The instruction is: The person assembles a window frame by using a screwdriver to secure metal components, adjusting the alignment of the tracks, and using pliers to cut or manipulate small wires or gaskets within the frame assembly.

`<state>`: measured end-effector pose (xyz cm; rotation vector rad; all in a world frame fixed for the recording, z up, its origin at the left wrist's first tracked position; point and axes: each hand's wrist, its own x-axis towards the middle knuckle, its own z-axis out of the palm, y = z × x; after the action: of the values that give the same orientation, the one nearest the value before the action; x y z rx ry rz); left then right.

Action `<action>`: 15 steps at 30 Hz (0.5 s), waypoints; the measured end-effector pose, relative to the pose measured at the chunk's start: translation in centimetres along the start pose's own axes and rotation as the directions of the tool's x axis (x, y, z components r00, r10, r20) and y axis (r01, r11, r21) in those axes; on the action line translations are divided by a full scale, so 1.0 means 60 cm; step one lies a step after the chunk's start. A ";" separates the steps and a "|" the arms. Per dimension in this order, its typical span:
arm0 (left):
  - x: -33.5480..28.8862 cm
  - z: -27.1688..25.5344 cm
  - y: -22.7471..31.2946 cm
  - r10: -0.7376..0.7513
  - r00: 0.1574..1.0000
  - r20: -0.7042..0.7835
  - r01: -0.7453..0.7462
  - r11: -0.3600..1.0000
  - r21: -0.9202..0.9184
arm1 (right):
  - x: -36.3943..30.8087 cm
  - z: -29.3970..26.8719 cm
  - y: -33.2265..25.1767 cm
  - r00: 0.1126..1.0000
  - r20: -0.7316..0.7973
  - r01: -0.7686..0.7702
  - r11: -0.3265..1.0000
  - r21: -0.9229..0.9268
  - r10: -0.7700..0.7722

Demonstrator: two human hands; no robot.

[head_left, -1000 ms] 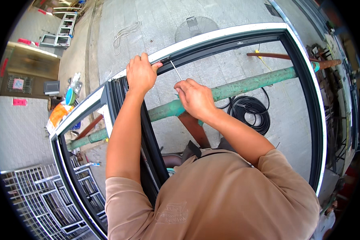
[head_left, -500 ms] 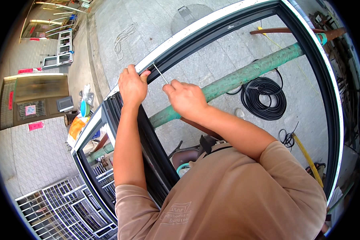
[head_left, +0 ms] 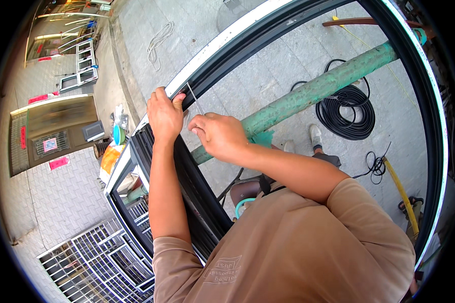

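Note:
A large black-and-white window frame [head_left: 247,38] stretches in front of me. My left hand [head_left: 165,115] is closed over its edge near the left corner, the thumb bent onto the inner black side. Just right of it, my right hand [head_left: 221,135] grips a thin metal screwdriver [head_left: 194,97]. Its shaft slants up to the black inner channel, with the tip at the channel beside my left thumb. The screwdriver's handle is mostly hidden by my fingers.
A green pipe [head_left: 318,86] passes under the frame. Coiled black cable [head_left: 346,113], a yellow bar [head_left: 400,194] and a shoe [head_left: 316,136] are on the paved floor. White rope [head_left: 160,43] lies beyond the frame; metal grilles [head_left: 98,252] are at lower left.
My right hand has turned and shifted slightly left and down with the screwdriver. My left hand keeps its hold on the frame. The view has shifted, and a shoe now shows under the frame.

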<state>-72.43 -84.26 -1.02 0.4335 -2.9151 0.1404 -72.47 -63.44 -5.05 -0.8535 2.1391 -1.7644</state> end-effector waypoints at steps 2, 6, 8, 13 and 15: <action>-0.001 0.002 -0.004 0.011 1.000 -0.002 -0.011 1.000 0.000 | -0.004 0.007 -0.002 0.999 -0.024 -0.030 0.996 0.082 0.032; -0.001 0.000 -0.005 0.017 1.000 0.012 -0.017 1.000 -0.004 | -0.007 0.017 -0.007 0.995 -0.079 -0.044 0.975 0.216 0.063; 0.000 0.000 -0.005 0.018 1.000 0.017 -0.018 1.000 -0.010 | -0.007 0.020 -0.007 0.995 -0.077 -0.044 0.964 0.262 0.066; -0.002 0.002 -0.013 0.023 1.000 0.011 -0.023 1.000 -0.018 | -0.008 0.035 -0.006 0.993 -0.101 -0.012 0.881 0.474 0.068; 0.001 0.001 -0.008 0.028 1.000 0.007 -0.027 0.999 -0.020 | -0.007 0.033 -0.003 0.994 -0.099 0.005 0.908 0.419 0.040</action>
<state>-72.36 -84.75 -1.04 0.3916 -2.9273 0.1133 -71.05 -64.86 -5.45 -0.6357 1.7081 -2.1877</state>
